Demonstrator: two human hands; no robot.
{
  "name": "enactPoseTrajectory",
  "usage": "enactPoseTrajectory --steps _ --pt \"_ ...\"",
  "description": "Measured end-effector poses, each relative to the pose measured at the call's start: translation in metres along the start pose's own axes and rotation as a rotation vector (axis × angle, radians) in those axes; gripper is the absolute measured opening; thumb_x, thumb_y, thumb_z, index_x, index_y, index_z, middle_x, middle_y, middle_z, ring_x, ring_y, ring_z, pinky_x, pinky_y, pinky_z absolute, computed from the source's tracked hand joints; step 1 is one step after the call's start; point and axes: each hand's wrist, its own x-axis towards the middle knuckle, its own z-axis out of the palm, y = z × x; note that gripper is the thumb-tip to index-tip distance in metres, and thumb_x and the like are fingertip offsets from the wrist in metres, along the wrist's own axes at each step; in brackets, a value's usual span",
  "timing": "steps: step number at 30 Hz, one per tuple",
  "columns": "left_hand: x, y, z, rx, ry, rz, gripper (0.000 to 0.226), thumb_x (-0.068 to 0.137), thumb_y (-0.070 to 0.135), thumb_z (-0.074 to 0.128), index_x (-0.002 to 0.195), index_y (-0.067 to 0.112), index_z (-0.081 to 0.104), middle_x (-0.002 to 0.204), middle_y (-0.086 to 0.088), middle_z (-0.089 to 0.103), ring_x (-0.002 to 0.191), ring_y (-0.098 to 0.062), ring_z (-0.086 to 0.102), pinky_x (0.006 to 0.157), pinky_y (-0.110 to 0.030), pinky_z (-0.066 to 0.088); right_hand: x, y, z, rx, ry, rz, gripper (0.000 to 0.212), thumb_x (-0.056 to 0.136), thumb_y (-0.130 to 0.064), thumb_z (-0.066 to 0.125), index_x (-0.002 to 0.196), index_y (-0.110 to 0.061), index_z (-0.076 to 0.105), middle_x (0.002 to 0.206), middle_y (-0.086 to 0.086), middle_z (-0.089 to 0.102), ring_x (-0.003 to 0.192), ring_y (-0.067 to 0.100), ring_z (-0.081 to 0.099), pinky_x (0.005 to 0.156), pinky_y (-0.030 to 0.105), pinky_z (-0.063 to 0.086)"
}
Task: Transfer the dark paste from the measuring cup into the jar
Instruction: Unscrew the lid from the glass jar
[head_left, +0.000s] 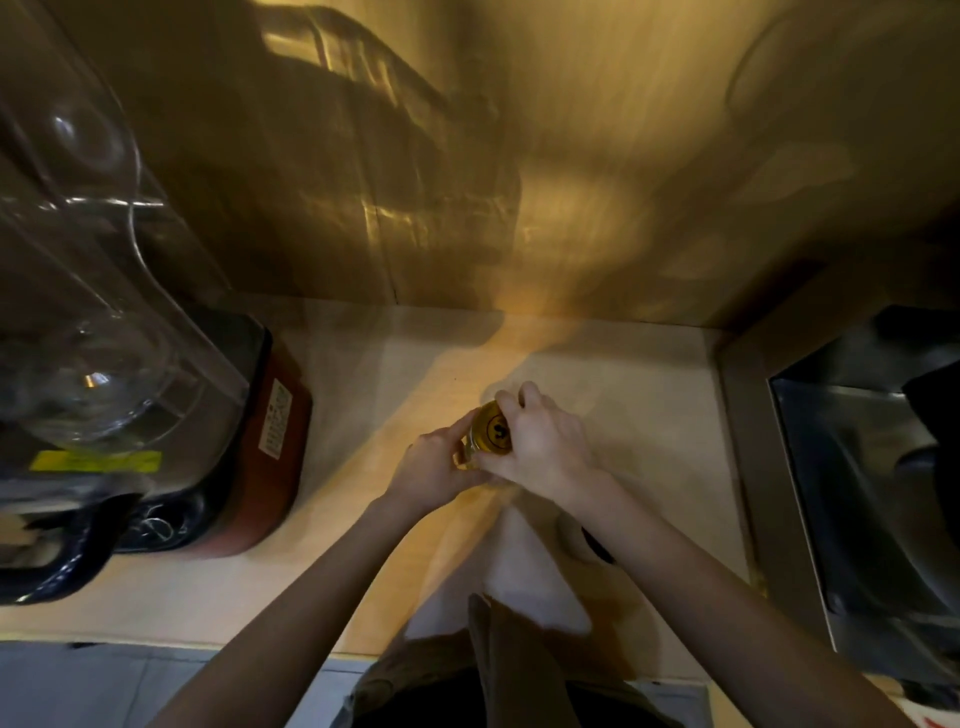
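Note:
A small glass jar (470, 449) with a gold lid (491, 428) stands on the pale counter (363, 545) in the middle of the head view. My left hand (436, 462) grips the jar's side from the left. My right hand (540, 441) wraps over the lid from the right, fingers curled on its far edge. A pale measuring cup (574, 535) with something dark in it lies partly hidden under my right forearm, nearer to me. The jar's contents are hidden by my hands.
A blender with a red and black base (260, 452) and a clear cover (93, 312) fills the left side. A steel sink (857, 467) is set in at the right. A wooden wall (519, 156) rises behind the counter.

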Motion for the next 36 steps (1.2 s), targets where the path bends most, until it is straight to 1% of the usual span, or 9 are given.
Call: enactPoseTrajectory --steps 6,12,15,19,22,25,27,31,36 --pt "0.010 -0.007 -0.003 -0.051 -0.049 0.031 0.081 0.069 0.045 0.070 0.139 0.031 0.031 0.091 -0.012 0.065 0.087 -0.027 0.060 0.076 -0.038 0.044 0.004 0.012 -0.011 0.006 -0.061 -0.116 0.073 0.072 -0.049 0.068 0.133 -0.019 0.040 0.121 0.008 0.047 0.112 0.025 0.046 0.083 0.039 0.047" --pt "0.012 -0.009 -0.002 -0.073 -0.073 0.019 0.092 0.058 0.063 0.066 0.139 0.036 0.031 0.100 -0.010 0.066 0.093 -0.024 0.060 0.080 -0.039 0.046 0.013 0.026 -0.033 0.146 -0.076 -0.159 0.074 0.065 -0.047 0.075 0.128 -0.022 0.045 0.117 0.005 0.051 0.109 0.023 0.047 0.087 0.040 0.048" --pt "0.013 -0.012 -0.002 -0.057 -0.076 0.014 0.093 0.059 0.061 0.068 0.140 0.035 0.029 0.113 -0.009 0.064 0.103 -0.025 0.060 0.085 -0.039 0.047 0.023 0.046 -0.040 0.472 -0.116 -0.050 0.068 0.065 -0.033 0.077 0.124 -0.018 0.045 0.116 0.006 0.053 0.104 0.025 0.053 0.084 0.040 0.050" --pt "0.014 -0.012 -0.002 -0.072 -0.060 0.013 0.091 0.062 0.054 0.072 0.140 0.033 0.031 0.111 -0.007 0.063 0.103 -0.024 0.058 0.085 -0.037 0.046 0.041 0.078 -0.019 0.742 -0.016 0.190 0.093 0.043 -0.032 0.075 0.128 -0.015 0.041 0.121 0.010 0.047 0.108 0.025 0.052 0.090 0.036 0.046" --pt "0.014 -0.014 -0.002 -0.075 -0.049 0.039 0.092 0.059 0.058 0.069 0.139 0.033 0.032 0.110 -0.005 0.064 0.100 -0.022 0.059 0.083 -0.036 0.046 0.052 0.093 0.006 0.752 -0.008 0.248 0.098 0.043 -0.028 0.077 0.132 -0.014 0.037 0.119 0.010 0.043 0.112 0.027 0.050 0.094 0.036 0.044" --pt "0.014 -0.016 -0.002 -0.082 -0.029 0.041 0.091 0.058 0.058 0.069 0.138 0.033 0.035 0.103 -0.004 0.064 0.099 -0.022 0.059 0.082 -0.035 0.046 0.063 0.102 0.029 0.725 0.036 0.258 0.093 0.050 -0.017 0.089 0.130 -0.010 0.041 0.114 0.009 0.045 0.106 0.022 0.050 0.088 0.028 0.041" --pt "0.015 -0.015 -0.002 -0.085 -0.032 0.021 0.094 0.053 0.065 0.066 0.137 0.036 0.035 0.094 0.002 0.060 0.097 -0.021 0.060 0.082 -0.035 0.047 0.071 0.105 0.041 0.713 0.057 0.248 0.089 0.056 -0.013 0.089 0.131 -0.009 0.041 0.122 0.013 0.049 0.105 0.018 0.050 0.088 0.027 0.039" --pt "0.016 -0.017 -0.001 -0.107 -0.029 0.016 0.093 0.051 0.068 0.064 0.136 0.039 0.036 0.091 0.009 0.055 0.095 -0.017 0.060 0.080 -0.031 0.047 0.082 0.108 0.055 0.648 0.046 0.199 0.089 0.060 -0.005 0.084 0.135 -0.005 0.037 0.133 0.017 0.046 0.120 0.028 0.047 0.092 0.025 0.034" --pt "0.013 -0.017 0.001 -0.140 -0.012 0.021 0.088 0.057 0.057 0.071 0.136 0.038 0.036 0.097 0.009 0.056 0.095 -0.012 0.058 0.078 -0.026 0.043 0.087 0.108 0.068 0.411 -0.051 0.146 0.092 0.060 -0.014 0.085 0.137 -0.004 0.035 0.138 0.017 0.043 0.127 0.033 0.036 0.104 0.033 0.029"
